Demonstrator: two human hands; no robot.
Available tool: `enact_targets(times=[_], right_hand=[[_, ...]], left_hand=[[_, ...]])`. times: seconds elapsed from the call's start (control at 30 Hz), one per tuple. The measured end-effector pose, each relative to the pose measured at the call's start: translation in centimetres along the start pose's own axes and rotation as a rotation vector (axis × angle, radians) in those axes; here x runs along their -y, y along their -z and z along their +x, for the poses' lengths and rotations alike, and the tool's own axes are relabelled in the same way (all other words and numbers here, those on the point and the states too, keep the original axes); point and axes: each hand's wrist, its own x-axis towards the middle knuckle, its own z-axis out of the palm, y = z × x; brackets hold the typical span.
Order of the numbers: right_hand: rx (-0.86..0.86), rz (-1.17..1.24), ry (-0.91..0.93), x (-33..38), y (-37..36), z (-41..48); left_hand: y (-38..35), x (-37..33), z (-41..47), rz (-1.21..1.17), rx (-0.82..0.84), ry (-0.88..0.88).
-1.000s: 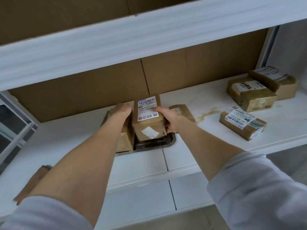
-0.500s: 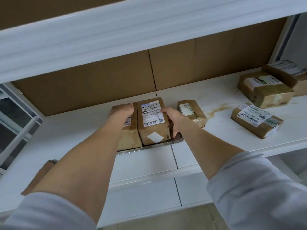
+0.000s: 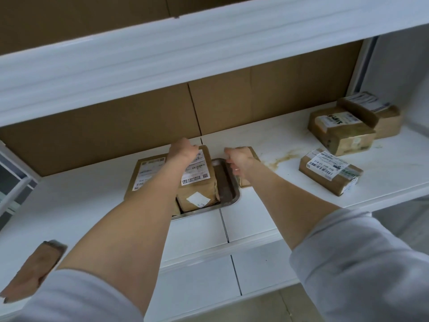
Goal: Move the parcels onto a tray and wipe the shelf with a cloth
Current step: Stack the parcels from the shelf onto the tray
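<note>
A metal tray (image 3: 232, 199) sits on the white shelf (image 3: 290, 133). In it stands a brown parcel with white labels (image 3: 197, 182), leaning against a flatter labelled parcel (image 3: 148, 173) on its left. My left hand (image 3: 183, 149) lies on the far top end of the labelled parcel, fingers curled over its edge. My right hand (image 3: 239, 161) hovers above the tray's bare right part, loosely curled and holding nothing. A small parcel (image 3: 255, 154) lies just behind that hand, mostly hidden by it.
Three more parcels lie on the shelf at the right: one near the front (image 3: 329, 173), two stacked at the back (image 3: 341, 131). A brown stain (image 3: 281, 159) marks the shelf. A blurred flat brown object (image 3: 39, 268) lies front left. An upper shelf board (image 3: 209, 54) overhangs.
The labelled parcel has been set down in the tray. My right hand has let go of it and drawn back to the right. My left hand shifted onto its far end.
</note>
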Motion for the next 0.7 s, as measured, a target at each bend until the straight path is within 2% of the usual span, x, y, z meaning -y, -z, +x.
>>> enact_targets(times=[0.1, 0.2, 0.33, 0.43, 0.53, 0.7], right_hand=[[-0.052, -0.05, 0.015, 0.2, 2.2, 0.4], [0.088, -0.09, -0.062, -0.4, 3.2, -0.4], [0.256, -0.081, -0.165, -1.5, 2.8, -1.4], [0.275, -0.023, -0.184, -1.5, 3.1, -1.0], [0.23, -0.021, -0.132, -0.7, 4.2, -0.6], [-0.026, -0.128, 0.05, 0.3, 7.5, 0.9]], left_hand=[[-0.7, -2.0, -0.8, -0.053, 0.011, -0.126], [-1.8, -3.6, -1.1, -0.018, 0.105, -0.196], [-3.6, -4.3, -1.3, 0.211, 0.243, -0.194], [-3.7, -4.6, -1.6, 0.23, 0.209, -0.16], [-3.7, -6.0, -1.8, 0.124, 0.141, -0.187], [-4.9, -8.9, -2.3, 0.051, 0.19, -0.229]])
